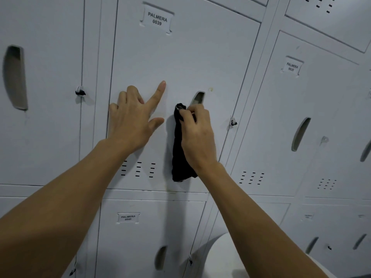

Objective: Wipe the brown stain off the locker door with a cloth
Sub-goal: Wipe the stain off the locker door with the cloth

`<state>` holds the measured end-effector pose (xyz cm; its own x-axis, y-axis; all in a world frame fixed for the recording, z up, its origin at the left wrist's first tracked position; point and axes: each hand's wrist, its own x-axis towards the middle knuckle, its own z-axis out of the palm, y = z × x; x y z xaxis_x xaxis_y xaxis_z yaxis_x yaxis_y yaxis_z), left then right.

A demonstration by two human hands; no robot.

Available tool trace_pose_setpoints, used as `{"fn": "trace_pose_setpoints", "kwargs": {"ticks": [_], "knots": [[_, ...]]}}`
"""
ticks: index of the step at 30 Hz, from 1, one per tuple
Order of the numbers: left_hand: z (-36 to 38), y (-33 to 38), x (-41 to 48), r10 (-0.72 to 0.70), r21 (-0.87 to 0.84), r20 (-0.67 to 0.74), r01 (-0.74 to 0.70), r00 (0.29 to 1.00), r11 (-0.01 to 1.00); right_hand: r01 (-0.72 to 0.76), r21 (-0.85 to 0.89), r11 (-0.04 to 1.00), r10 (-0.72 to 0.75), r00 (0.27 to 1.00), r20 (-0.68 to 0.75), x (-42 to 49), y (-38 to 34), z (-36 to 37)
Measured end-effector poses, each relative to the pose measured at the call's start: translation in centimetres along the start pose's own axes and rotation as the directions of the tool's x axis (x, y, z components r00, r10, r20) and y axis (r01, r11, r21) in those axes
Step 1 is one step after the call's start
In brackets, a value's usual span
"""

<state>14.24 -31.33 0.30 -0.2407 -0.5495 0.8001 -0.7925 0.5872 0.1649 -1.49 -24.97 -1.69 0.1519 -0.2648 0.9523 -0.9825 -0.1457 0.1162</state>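
1. Head view, setting. A bank of pale grey sheet-metal lockers fills the frame. The central pale grey metal locker door carries a white name label printed "PALMERA 0039" near its top, a recessed slanted grey pull handle at mid-height, and rows of short black vent slots near its lower edge.

2. Head view, stain. A small yellowish-brown mark lies on the door just to the upper right of the recessed handle. It is faint, and whether it is the whole of the stain cannot be told; a dim vertical streak below the cloth is too weak to judge.

3. Head view, left hand. The palm rests flat against the door, left of the handle. The fingers are released and spread, the index finger extended upward, and they grasp nothing.

4. Head view, right hand. The fingers are clenched around the top of a black, limp fabric cloth, bunched at the fingertips just below the handle. The remainder hangs down along the door towards the vent slots.

5. Step in hand (judgement). The cloth is gripped and held at the door but sits below and left of the brown mark, apart from it; wiping of that mark appears not yet done.

6. Next move (judgement). The bunched end should travel up and to the right, past the handle recess, and be pressed onto the mark with short rubbing strokes while the left hand steadies the door.
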Motion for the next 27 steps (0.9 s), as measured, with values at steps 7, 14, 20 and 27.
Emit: {"fn": "trace_pose_setpoints", "kwargs": {"ticks": [7,14,20,27], "knots": [[0.2,-0.6,0.1,0.013,-0.040,-0.033,-0.014,0.999,0.999,0.397,0.003,0.918,-0.393,0.908,0.143,-3.9,-0.4,3.4],[0.0,0.1,0.1,0.006,-0.036,-0.004,-0.006,1.000,0.999,0.557,0.058,0.829,-0.523,0.732,0.436,-12.2,1.6,1.3],[-0.6,0.9,-0.3,-0.028,-0.073,0.040,0.031,0.999,0.997,0.172,0.018,0.985,-0.166,0.913,0.373,-10.2,1.2,-4.2],[-3.5,2.4,-0.7,-0.155,-0.230,0.301,0.230,0.941,0.946,-0.205,0.083,0.975,0.154,0.897,0.415,-3.1,-2.4,-6.4]]}}
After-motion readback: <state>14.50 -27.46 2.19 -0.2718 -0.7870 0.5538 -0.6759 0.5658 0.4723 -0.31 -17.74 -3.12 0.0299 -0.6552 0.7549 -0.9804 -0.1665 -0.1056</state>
